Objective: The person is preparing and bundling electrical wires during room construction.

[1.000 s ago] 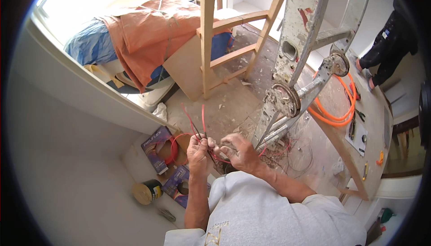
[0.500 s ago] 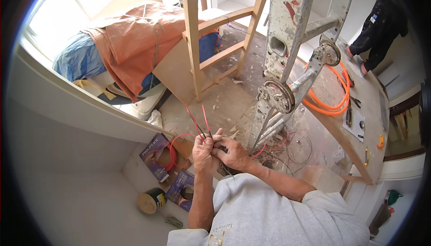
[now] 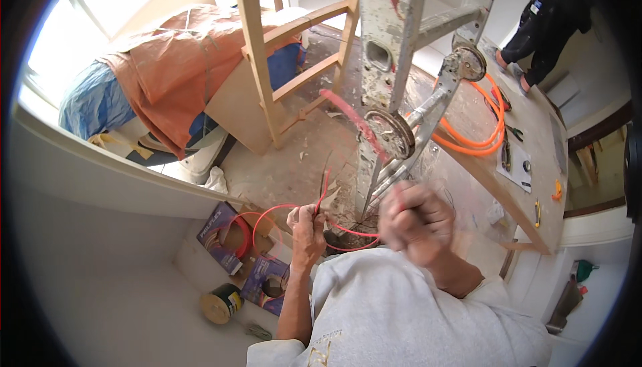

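Observation:
Thin red wire (image 3: 327,183) and black wire are pinched between the thumb and fingers of my left hand (image 3: 306,234), their ends sticking up above it. My right hand (image 3: 416,223), smeared by motion, is closed round another red wire (image 3: 358,123), whose blurred free length slants up and to the left past the stepladder. Below and between the hands, a loop of red wire hangs across the front of my grey shirt. To the left, a wire box (image 3: 226,236) with a red coil inside stands beside a second purple wire box (image 3: 266,280).
A paint-spattered metal stepladder (image 3: 391,52) stands ahead, next to a wooden frame (image 3: 257,66). At right, a board (image 3: 518,116) carries an orange hose (image 3: 471,151) and hand tools; a person (image 3: 552,26) stands beyond. A spool (image 3: 222,303) lies lower left.
My right hand has pulled away from the left, swinging right with a red wire in its grip. My left hand still pinches wires. The whole view has shifted slightly.

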